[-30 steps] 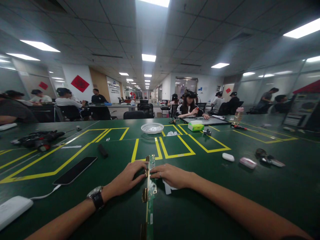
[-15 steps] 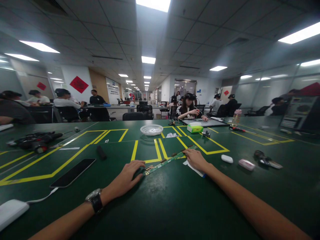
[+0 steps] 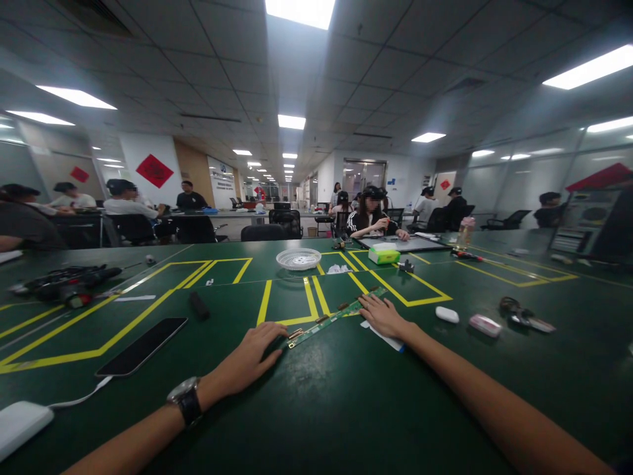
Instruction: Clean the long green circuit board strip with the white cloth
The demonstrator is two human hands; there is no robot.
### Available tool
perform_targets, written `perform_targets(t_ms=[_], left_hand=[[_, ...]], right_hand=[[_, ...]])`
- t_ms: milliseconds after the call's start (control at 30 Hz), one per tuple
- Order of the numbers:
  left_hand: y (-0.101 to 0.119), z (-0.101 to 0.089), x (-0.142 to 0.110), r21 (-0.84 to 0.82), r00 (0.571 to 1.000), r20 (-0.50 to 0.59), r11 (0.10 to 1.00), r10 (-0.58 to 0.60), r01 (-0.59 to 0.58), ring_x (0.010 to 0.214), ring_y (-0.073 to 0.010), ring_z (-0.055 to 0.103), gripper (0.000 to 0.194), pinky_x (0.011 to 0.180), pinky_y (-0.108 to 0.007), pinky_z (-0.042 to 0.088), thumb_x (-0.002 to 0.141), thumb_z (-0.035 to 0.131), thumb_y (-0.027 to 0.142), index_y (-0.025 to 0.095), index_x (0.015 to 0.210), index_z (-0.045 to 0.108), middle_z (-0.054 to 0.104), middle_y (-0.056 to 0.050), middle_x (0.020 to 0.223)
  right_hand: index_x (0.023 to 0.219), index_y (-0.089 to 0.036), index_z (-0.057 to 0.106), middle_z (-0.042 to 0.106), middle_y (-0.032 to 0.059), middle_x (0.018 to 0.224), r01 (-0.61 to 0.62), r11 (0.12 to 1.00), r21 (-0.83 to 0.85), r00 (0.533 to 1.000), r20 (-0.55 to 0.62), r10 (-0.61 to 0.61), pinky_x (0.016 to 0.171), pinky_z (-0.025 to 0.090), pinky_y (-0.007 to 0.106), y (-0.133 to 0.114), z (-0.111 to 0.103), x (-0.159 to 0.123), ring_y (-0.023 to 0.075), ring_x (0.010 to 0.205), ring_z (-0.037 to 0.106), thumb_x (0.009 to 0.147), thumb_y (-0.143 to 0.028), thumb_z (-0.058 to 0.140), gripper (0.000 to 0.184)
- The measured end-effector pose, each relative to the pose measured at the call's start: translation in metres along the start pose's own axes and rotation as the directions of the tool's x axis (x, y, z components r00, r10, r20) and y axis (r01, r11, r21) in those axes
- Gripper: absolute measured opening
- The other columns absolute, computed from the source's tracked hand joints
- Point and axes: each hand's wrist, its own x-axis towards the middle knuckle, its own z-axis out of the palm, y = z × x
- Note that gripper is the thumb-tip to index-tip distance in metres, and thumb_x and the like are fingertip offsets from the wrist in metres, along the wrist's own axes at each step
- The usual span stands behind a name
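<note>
A long, narrow green circuit board (image 3: 329,321) lies slantwise on the green table (image 3: 316,422), its near end toward the left. My left hand (image 3: 254,351) rests beside that near end. Its fingers are stretched and apart, fingertips at or almost at the board's edge; I cannot tell whether they touch. At the farther end, my right hand (image 3: 384,318) lies with outstretched fingers at the board's lower edge, holding nothing. Under the right wrist a piece of white paper (image 3: 383,336) with a blue corner shows in part.
Leftward lie a phone (image 3: 143,346) with a cable, a white power bank (image 3: 22,425) and a black stick (image 3: 199,305). Beyond the board stands a white basket (image 3: 299,258). Rightward are a white case (image 3: 447,315), a pink case (image 3: 485,325) and keys (image 3: 527,315). A person sits opposite.
The fingers of my right hand have flattened and spread a little at the board. My left hand has shifted slightly. The board lies almost as before; the view has moved a bit.
</note>
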Motion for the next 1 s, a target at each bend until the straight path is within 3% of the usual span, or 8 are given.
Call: perform_targets(t_ms=[200, 333, 467, 667, 767, 933, 1000], left_hand=[[-0.001, 0.001, 0.001, 0.003, 1.0, 0.019, 1.0, 0.004, -0.004, 0.127, -0.0256, 0.047, 0.03, 0.109, -0.048, 0.037, 0.098, 0.049, 0.026, 0.028, 0.128, 0.051, 0.054, -0.005, 0.136], [0.0, 0.001, 0.0, 0.007, 1.0, 0.013, 1.0, 0.002, -0.003, 0.128, -0.0254, 0.046, 0.029, 0.109, -0.048, 0.037, 0.098, 0.049, 0.025, 0.028, 0.127, 0.052, 0.053, -0.005, 0.137], [0.0, 0.001, 0.0, 0.012, 1.0, -0.016, 1.0, 0.006, -0.006, 0.128, -0.0267, 0.047, 0.028, 0.108, -0.048, 0.038, 0.098, 0.049, 0.027, 0.028, 0.126, 0.053, 0.054, -0.005, 0.137], [-0.001, 0.002, 0.001, 0.013, 0.999, -0.048, 1.0, 0.0, 0.001, 0.126, -0.0256, 0.049, 0.026, 0.106, -0.046, 0.04, 0.1, 0.047, 0.029, 0.026, 0.125, 0.055, 0.056, -0.006, 0.135], [-0.004, 0.004, 0.0, 0.019, 0.999, -0.042, 1.0, -0.006, 0.007, 0.128, -0.0266, 0.047, 0.028, 0.108, -0.047, 0.037, 0.1, 0.047, 0.033, 0.026, 0.125, 0.055, 0.054, -0.006, 0.137], [-0.005, 0.005, 0.0, 0.031, 0.996, 0.078, 0.999, 0.04, -0.043, 0.137, -0.0292, 0.039, 0.044, 0.11, -0.049, 0.033, 0.099, 0.051, 0.045, 0.029, 0.139, 0.047, 0.043, -0.007, 0.15], [-0.002, 0.002, 0.0, 0.038, 0.989, 0.14, 0.998, 0.05, -0.055, 0.138, -0.0293, 0.037, 0.047, 0.109, -0.049, 0.034, 0.099, 0.05, 0.048, 0.032, 0.143, 0.044, 0.041, -0.006, 0.153]], right_hand=[[0.15, -0.018, 0.037, 0.036, 0.0134, 0.156, 0.004, 1.0, -0.011, 0.996, -0.091, -0.005, 0.114, 0.014, 0.054, -0.001, -0.001, -0.001, 0.0288, 0.145, 0.026, 0.101, -0.043, 0.021, 0.057], [0.14, -0.019, 0.052, 0.051, 0.0147, 0.143, 0.06, 0.997, -0.037, 0.983, -0.172, -0.066, 0.113, 0.012, 0.055, -0.006, -0.008, -0.006, 0.0283, 0.138, 0.035, 0.102, -0.036, 0.023, 0.051], [0.125, -0.02, 0.064, 0.062, 0.014, 0.128, 0.144, 0.989, -0.036, 0.978, -0.146, -0.147, 0.11, 0.014, 0.06, -0.008, -0.015, -0.006, 0.0291, 0.126, 0.049, 0.101, -0.036, 0.026, 0.048], [0.131, -0.023, 0.061, 0.057, 0.0115, 0.138, 0.276, 0.961, 0.014, 0.958, -0.079, -0.274, 0.111, 0.017, 0.058, -0.031, -0.017, -0.007, 0.0279, 0.13, 0.048, 0.101, -0.034, 0.033, 0.043], [0.138, -0.026, 0.054, 0.051, 0.0088, 0.146, 0.453, 0.884, 0.116, 0.891, -0.044, -0.451, 0.113, 0.017, 0.056, -0.066, -0.018, -0.02, 0.0271, 0.137, 0.041, 0.101, -0.035, 0.036, 0.042], [0.149, -0.029, 0.036, 0.038, 0.0072, 0.155, 0.738, 0.64, 0.213, 0.659, -0.024, -0.752, 0.115, 0.013, 0.054, -0.127, -0.023, -0.049, 0.0246, 0.146, 0.025, 0.103, -0.033, 0.037, 0.047], [0.148, -0.027, 0.038, 0.04, 0.0081, 0.154, 0.775, 0.603, 0.187, 0.62, -0.045, -0.783, 0.115, 0.016, 0.051, -0.137, -0.028, -0.055, 0.0239, 0.144, 0.029, 0.102, -0.032, 0.041, 0.047]])
